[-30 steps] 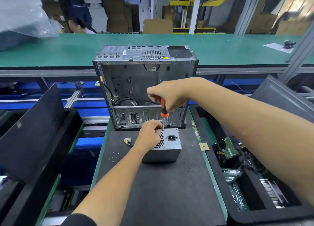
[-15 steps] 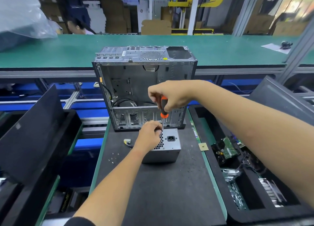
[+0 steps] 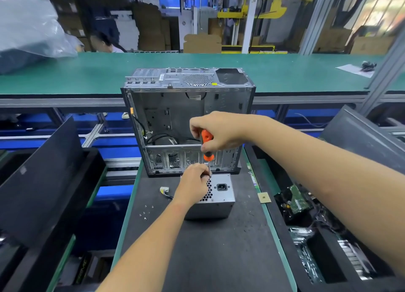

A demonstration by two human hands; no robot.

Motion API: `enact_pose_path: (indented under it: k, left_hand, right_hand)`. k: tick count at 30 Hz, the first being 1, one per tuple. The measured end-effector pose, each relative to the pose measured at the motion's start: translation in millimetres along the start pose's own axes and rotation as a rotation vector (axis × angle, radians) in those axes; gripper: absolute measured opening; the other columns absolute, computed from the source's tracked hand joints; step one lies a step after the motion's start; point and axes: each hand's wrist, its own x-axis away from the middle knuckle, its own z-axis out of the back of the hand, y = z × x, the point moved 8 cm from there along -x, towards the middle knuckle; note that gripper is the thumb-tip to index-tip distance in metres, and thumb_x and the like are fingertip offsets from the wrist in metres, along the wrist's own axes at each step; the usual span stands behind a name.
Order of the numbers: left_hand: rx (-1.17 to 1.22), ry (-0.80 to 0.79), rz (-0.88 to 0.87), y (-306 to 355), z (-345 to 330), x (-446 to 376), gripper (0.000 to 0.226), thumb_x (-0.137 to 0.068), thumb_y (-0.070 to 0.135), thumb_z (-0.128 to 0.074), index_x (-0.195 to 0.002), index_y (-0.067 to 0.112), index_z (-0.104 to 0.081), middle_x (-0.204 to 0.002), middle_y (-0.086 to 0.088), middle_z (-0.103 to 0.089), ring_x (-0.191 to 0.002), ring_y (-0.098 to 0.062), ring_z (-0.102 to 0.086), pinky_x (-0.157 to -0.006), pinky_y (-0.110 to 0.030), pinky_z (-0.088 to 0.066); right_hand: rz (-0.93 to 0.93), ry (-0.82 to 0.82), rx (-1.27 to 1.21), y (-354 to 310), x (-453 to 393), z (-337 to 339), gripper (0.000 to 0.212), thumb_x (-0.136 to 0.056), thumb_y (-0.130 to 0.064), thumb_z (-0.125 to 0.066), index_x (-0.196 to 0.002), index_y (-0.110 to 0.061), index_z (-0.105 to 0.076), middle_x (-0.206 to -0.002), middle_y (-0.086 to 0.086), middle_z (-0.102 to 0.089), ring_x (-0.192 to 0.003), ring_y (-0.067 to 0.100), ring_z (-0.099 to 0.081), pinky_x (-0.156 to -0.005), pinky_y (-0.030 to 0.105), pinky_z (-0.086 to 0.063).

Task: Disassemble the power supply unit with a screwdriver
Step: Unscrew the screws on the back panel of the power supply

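Driving the screwdriver (image 3: 207, 148) upright in the right hand's (image 3: 219, 132) clenched grip into the top rear edge of the PSU (image 3: 215, 196), which sits on the tabletop (image 3: 208, 248) just before the case (image 3: 188, 120), goes best with steady downward pressure while the left hand (image 3: 194, 185), pinching near the tip, braces the PSU.

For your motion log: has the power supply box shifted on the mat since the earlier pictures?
No. The power supply box sits just in front of the computer case, as before, with the left hand resting on it.

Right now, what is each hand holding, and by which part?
Right hand: screwdriver, by its orange handle. Left hand: rests on the power supply unit, fingertips at the shaft's tip; a grip cannot be told.
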Motion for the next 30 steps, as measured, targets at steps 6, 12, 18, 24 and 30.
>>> enact_pose_path:
  k: [6, 12, 18, 24, 30]
  left_hand:
    - [-0.001, 0.009, -0.017, -0.5, 0.0, 0.9, 0.022, -0.087, 0.002, -0.052, -0.080, 0.023, -0.055, -0.087, 0.009, -0.058, -0.092, -0.013, -0.050, -0.085, -0.027, -0.042]
    - [-0.003, 0.003, -0.004, -0.5, -0.1, 1.7, 0.022, -0.088, 0.003, -0.052, -0.081, 0.023, -0.057, -0.087, 0.010, -0.057, -0.093, -0.013, -0.049, -0.084, -0.024, -0.038]
    - [-0.004, 0.003, 0.014, 2.2, 0.8, 1.9, 0.021, -0.087, 0.003, -0.051, -0.082, 0.022, -0.057, -0.088, 0.008, -0.057, -0.091, -0.013, -0.050, -0.081, -0.026, -0.040]
    - [-0.021, 0.016, 0.011, -0.2, 0.1, 0.5, 0.017, -0.086, 0.002, -0.051, -0.084, 0.016, -0.060, -0.085, 0.009, -0.055, -0.088, -0.014, -0.050, -0.077, -0.026, -0.038]
    - [-0.023, 0.010, 0.014, -0.3, -0.2, 0.9, 0.020, -0.086, 0.002, -0.051, -0.081, 0.021, -0.057, -0.086, 0.009, -0.056, -0.089, -0.012, -0.049, -0.078, -0.025, -0.037]
  right_hand:
    - [-0.171, -0.027, -0.035, 8.9, -5.8, -4.1, 0.024, -0.087, -0.040, -0.060, -0.089, -0.017, -0.053, -0.082, 0.003, -0.066, -0.072, 0.025, -0.067, -0.058, 0.031, -0.046]
    - [-0.185, -0.076, 0.095, 11.5, -9.6, -2.8, 0.014, -0.096, -0.029, -0.049, -0.093, -0.015, -0.052, -0.077, 0.000, -0.058, -0.063, 0.019, -0.061, -0.058, 0.031, -0.041]
    - [-0.219, -0.072, 0.103, 14.6, 3.3, -2.2, 0.026, -0.090, -0.041, -0.057, -0.091, -0.016, -0.050, -0.078, -0.001, -0.058, -0.056, 0.019, -0.065, -0.062, 0.031, -0.049]
    - [-0.120, -0.001, 0.154, 14.7, -2.2, -0.6, 0.015, -0.098, -0.028, -0.047, -0.089, -0.016, -0.048, -0.083, 0.000, -0.063, -0.077, 0.025, -0.062, -0.061, 0.033, -0.040]
    - [-0.046, 0.003, -0.088, 8.3, 8.2, 0.6, 0.022, -0.079, -0.004, -0.057, -0.093, -0.021, -0.056, -0.081, -0.006, -0.059, -0.071, 0.013, -0.052, -0.061, 0.028, -0.041]
